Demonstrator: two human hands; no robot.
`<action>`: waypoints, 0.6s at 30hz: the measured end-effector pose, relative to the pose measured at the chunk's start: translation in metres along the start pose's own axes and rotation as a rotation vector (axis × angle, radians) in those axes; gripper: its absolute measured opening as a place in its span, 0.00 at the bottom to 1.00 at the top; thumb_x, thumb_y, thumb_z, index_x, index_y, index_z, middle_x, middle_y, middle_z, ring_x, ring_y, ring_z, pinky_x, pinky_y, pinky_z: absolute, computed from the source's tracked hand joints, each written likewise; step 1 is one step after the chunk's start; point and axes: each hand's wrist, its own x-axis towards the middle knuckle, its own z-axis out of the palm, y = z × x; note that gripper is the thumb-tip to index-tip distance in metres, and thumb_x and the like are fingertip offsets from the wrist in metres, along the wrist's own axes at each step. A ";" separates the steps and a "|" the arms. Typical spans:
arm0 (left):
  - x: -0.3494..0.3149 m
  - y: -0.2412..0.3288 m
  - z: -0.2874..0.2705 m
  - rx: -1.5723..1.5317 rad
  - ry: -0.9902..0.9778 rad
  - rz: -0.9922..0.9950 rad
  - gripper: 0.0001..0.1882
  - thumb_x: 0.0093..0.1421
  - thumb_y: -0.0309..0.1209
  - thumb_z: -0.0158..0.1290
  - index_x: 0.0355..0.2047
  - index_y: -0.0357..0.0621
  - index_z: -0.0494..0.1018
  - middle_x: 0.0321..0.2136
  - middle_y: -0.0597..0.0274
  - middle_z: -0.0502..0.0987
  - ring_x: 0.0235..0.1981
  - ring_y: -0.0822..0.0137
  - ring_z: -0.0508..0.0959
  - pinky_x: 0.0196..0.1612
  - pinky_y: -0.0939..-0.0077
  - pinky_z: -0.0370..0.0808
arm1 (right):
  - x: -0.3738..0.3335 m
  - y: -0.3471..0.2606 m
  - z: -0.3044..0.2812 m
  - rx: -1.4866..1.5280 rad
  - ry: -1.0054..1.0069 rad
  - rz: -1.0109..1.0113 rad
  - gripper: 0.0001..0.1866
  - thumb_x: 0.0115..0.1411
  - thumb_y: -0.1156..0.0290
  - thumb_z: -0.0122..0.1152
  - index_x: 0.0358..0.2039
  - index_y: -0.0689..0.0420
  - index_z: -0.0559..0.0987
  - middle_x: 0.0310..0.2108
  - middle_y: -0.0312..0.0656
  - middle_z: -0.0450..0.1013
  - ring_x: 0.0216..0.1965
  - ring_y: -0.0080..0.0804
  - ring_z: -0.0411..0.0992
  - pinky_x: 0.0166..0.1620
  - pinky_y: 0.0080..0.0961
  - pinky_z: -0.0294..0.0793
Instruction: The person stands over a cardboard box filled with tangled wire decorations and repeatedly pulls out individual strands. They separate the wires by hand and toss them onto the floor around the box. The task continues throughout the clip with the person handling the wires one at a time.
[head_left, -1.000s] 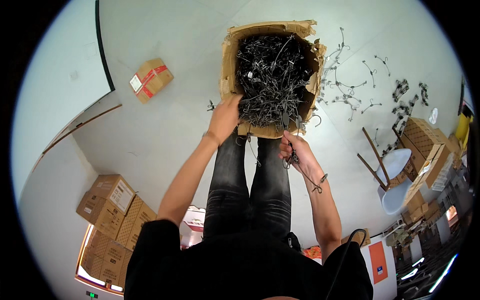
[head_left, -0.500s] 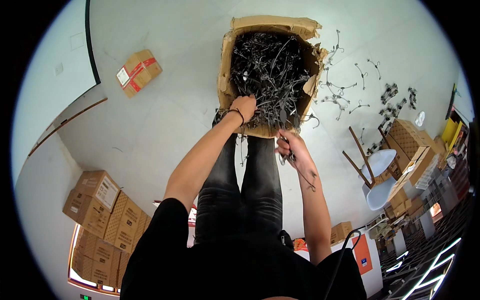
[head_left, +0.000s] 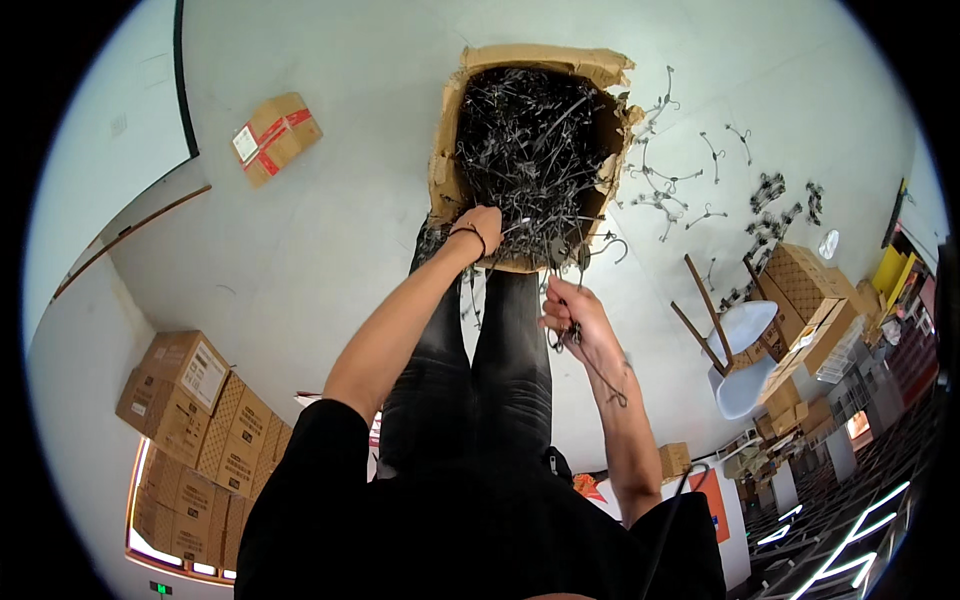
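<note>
The person's right hand (head_left: 580, 316) is closed around a few dark hangers (head_left: 572, 335), just outside the near edge of a torn cardboard box (head_left: 545, 58). The left hand (head_left: 481, 228) has moved from the box's left rim to the hanger pile (head_left: 530, 140) inside, so both hands are now at hangers; its fingers are curled, any grip hidden. Farther right, loose hangers (head_left: 712, 155) lie on the floor (head_left: 370, 130).

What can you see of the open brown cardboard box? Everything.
The open brown cardboard box sits beyond faded black jeans, mouth up. Its rim is ragged, torn along the right side. A tangled mass of dark, thin hangers lies inside, some poking over the near edge. The bare left hand is at its near-left corner; contact with the cardboard is unclear.
</note>
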 end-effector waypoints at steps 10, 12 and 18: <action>-0.075 0.012 -0.004 -0.076 0.055 -0.151 0.13 0.58 0.32 0.61 0.36 0.30 0.80 0.36 0.37 0.82 0.40 0.43 0.83 0.44 0.54 0.81 | -0.027 0.021 0.009 -0.195 0.045 0.071 0.19 0.70 0.60 0.53 0.22 0.51 0.67 0.13 0.29 0.60 0.15 0.19 0.58 0.30 0.25 0.71; -0.057 0.027 -0.028 -0.016 -0.017 -0.206 0.10 0.59 0.27 0.56 0.35 0.30 0.81 0.37 0.37 0.82 0.40 0.46 0.83 0.44 0.56 0.82 | -0.031 -0.014 0.015 -0.099 -0.011 0.026 0.17 0.70 0.62 0.53 0.23 0.51 0.69 0.15 0.28 0.61 0.15 0.19 0.57 0.30 0.23 0.69; -0.143 0.039 -0.037 -0.187 0.179 -0.195 0.18 0.53 0.33 0.65 0.37 0.30 0.78 0.38 0.32 0.80 0.44 0.37 0.80 0.48 0.52 0.78 | -0.094 -0.013 0.025 -0.147 -0.091 0.070 0.16 0.70 0.62 0.51 0.25 0.54 0.70 0.14 0.31 0.61 0.16 0.21 0.58 0.31 0.25 0.70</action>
